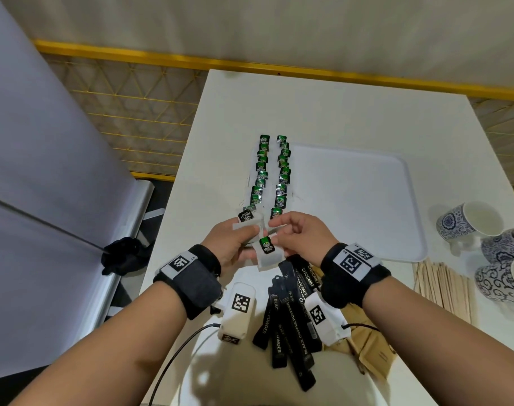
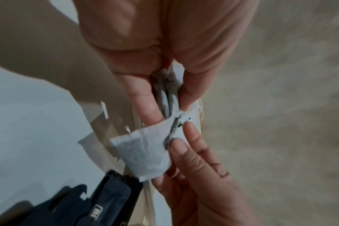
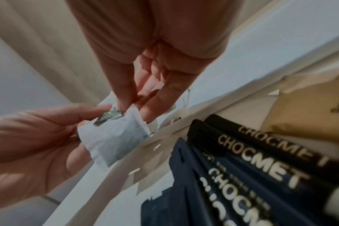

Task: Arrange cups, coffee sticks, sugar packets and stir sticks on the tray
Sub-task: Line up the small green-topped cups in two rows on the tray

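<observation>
My left hand (image 1: 235,238) grips a small stack of white tea bags (image 2: 165,97) between thumb and fingers; one green tag (image 1: 245,216) sticks up from it. My right hand (image 1: 288,232) pinches the top edge of one tea bag (image 1: 267,253) with a green tag, pressed against the left hand's fingers. The left wrist view shows that bag (image 2: 143,154) below the left hand (image 2: 168,108). In the right wrist view it (image 3: 114,137) hangs below the right hand (image 3: 135,110). The white tray (image 1: 396,230) lies bare to the right. Black coffee sticks (image 1: 291,320) lie under my wrists.
Two rows of green-tagged tea bags (image 1: 272,171) lie on the white table left of the tray. Blue-patterned cups (image 1: 469,222) lie at the right edge, with wooden stir sticks (image 1: 443,285) in front. Brown packets (image 1: 367,347) lie beside the coffee sticks (image 3: 261,160).
</observation>
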A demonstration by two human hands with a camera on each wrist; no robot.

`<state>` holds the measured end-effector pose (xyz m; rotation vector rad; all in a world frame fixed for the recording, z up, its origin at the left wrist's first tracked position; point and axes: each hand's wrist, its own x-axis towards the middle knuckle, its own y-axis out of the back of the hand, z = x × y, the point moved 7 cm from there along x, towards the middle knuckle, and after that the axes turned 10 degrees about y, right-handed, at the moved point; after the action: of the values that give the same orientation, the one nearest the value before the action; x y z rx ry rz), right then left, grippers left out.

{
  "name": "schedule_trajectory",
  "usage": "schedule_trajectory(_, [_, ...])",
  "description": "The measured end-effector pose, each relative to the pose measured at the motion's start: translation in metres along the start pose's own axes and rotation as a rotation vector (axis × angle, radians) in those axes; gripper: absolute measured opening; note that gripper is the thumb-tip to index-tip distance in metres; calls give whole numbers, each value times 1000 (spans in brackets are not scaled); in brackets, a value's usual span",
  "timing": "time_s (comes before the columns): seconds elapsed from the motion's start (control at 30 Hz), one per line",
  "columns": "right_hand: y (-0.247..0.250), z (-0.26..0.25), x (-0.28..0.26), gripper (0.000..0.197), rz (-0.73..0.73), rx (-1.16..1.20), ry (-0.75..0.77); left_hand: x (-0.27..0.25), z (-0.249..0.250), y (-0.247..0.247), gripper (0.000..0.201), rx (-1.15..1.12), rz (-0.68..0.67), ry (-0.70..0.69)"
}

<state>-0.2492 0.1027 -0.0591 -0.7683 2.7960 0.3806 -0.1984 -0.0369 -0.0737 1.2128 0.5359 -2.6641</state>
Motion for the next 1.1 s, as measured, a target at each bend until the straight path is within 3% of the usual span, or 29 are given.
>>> schedule_trajectory(0.2, [23,-3,6,24,106,-20,-21,1,1,17,11,-29,98,-12])
schedule_trajectory(0.37, [21,-4,15,22,58,-7,-29,3,5,25,15,-100,90,-22])
schedule_trajectory(0.47, [21,-3,18,21,72,50,-41,6,10,23,13,-34,95,-35])
schedule_trajectory(0.77, [37,13,31,26,211,-84,-71,12,16,5,7,155,92,-35])
schedule_trajectory(0.83, [39,14,31,25,239,-66,-64,12,15,4,14,167,108,-26])
schedule_trajectory(0.93, [41,14,32,22,271,-65,-50,12,15,0,5,186,85,-38])
schedule_trajectory(1.1, [34,21,33,23,176,-145,-79,14,16,-2,12,153,82,-22])
